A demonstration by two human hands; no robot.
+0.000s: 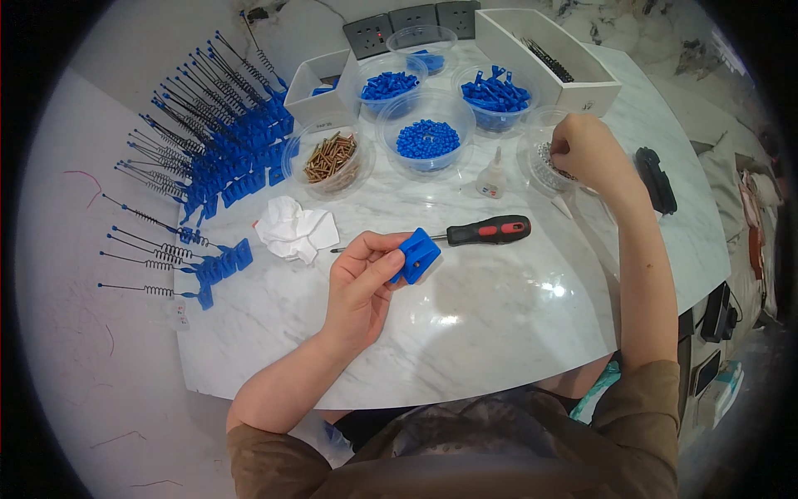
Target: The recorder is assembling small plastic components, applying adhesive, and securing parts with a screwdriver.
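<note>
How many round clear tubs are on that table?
6. Nearer row, left to right: a screw tub, a blue bead tub, a tub under the right hand. Behind: a left tub and a right tub of blue pieces, and the farthest tub. Others could be hidden.

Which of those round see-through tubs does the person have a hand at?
The rightmost clear tub, holding small silvery pieces: the right hand is at it, while none of the others has a hand there.

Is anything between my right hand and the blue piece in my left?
The clear bowl's wall, by your right hand; then, in this view, the screwdriver lying near the blue piece. The dropper bottle stands just aside.
</note>
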